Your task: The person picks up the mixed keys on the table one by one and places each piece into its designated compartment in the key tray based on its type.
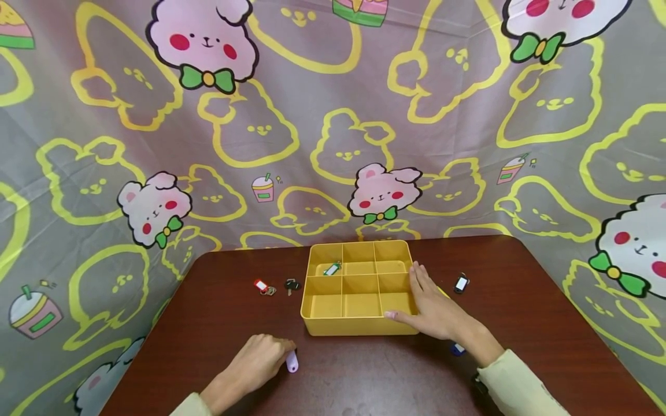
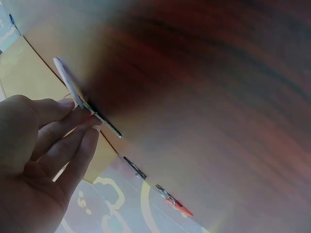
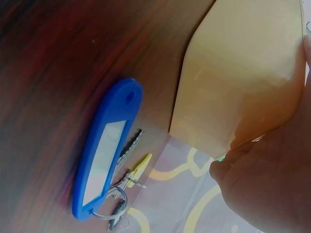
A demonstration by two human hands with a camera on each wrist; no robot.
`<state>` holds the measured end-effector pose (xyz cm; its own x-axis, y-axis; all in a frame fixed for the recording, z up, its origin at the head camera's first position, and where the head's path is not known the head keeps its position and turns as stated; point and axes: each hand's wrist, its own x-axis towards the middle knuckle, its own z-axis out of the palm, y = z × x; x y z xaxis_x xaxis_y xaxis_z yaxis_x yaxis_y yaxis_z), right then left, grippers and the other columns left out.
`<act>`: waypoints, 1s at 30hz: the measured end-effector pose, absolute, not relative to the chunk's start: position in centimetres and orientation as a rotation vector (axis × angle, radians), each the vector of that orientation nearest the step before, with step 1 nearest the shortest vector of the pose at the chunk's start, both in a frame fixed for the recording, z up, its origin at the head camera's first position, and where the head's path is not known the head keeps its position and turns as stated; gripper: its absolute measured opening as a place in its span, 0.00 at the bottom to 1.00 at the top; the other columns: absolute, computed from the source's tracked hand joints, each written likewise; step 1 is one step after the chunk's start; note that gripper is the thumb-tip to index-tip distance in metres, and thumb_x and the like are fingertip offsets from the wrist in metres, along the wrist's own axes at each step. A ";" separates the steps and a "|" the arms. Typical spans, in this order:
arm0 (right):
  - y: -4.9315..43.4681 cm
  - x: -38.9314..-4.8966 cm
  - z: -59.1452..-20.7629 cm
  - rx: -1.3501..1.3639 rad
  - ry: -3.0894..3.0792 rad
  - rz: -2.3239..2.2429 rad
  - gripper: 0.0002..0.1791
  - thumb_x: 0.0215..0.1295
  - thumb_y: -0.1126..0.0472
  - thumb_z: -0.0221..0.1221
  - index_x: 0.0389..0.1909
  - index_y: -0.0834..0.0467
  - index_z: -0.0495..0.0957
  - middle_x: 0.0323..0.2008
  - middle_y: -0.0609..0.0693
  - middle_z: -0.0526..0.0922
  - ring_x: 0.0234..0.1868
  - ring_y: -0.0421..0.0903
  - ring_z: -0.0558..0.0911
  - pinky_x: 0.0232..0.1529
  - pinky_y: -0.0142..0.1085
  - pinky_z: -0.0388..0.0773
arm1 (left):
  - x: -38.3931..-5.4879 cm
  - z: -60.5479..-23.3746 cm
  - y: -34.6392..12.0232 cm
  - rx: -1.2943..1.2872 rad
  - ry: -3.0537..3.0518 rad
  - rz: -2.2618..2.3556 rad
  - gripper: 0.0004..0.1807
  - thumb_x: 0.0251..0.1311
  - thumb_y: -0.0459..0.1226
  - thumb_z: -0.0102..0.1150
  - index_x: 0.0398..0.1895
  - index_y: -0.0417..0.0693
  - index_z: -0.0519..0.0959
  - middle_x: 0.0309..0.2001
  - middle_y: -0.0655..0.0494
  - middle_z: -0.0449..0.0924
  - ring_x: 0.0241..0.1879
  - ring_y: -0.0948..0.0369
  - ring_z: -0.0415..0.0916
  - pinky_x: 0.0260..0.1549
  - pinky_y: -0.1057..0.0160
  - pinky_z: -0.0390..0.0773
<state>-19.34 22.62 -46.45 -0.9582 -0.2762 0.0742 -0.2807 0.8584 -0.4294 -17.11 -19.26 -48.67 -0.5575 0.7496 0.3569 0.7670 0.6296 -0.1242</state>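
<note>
My left hand (image 1: 258, 359) pinches a purple key tag (image 1: 292, 362) near the table's front, left of a yellow six-compartment box (image 1: 359, 327). In the left wrist view the tag (image 2: 67, 81) stands up from the fingertips and a key (image 2: 109, 125) points the other way. My right hand (image 1: 442, 309) rests against the box's right side with straight fingers, its thumb over the front right corner. A green key tag (image 1: 332, 269) lies in the back left compartment. Beside the right wrist is a blue key tag (image 3: 100, 160) with a ring, partly hidden in the head view.
Left of the box lie a red key tag (image 1: 261, 285) with keys and a black-headed key (image 1: 292, 284). To its right are a black key tag (image 1: 461, 283) and a yellow tag (image 1: 443, 293), mostly behind the right hand. A patterned curtain (image 1: 333, 144) surrounds the brown table (image 1: 364, 381).
</note>
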 end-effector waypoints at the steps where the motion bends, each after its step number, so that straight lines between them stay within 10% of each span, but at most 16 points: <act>1: 22.6 -19.4 -46.4 0.453 -3.019 0.698 0.71 0.63 0.18 0.52 0.83 0.70 0.39 0.85 0.67 0.35 0.86 0.67 0.43 0.83 0.62 0.52 | -17.1 -48.7 -19.3 -1.202 -2.488 -0.066 0.16 0.51 0.29 0.74 0.22 0.58 0.77 0.19 0.68 0.80 0.19 0.68 0.77 0.15 0.64 0.70; 30: 22.7 -19.5 -46.5 0.455 -3.023 0.716 0.71 0.64 0.18 0.52 0.83 0.69 0.38 0.85 0.67 0.35 0.86 0.68 0.42 0.83 0.62 0.52 | -17.0 -48.3 -19.3 -1.131 -2.520 -0.101 0.22 0.57 0.32 0.72 0.17 0.60 0.70 0.13 0.70 0.70 0.16 0.72 0.67 0.14 0.65 0.66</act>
<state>-19.50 22.71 -46.50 -0.9579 -0.2787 0.0683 -0.2797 0.8538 -0.4390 -17.04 -19.31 -48.25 -0.6066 0.7063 0.3649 0.7332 0.6745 -0.0868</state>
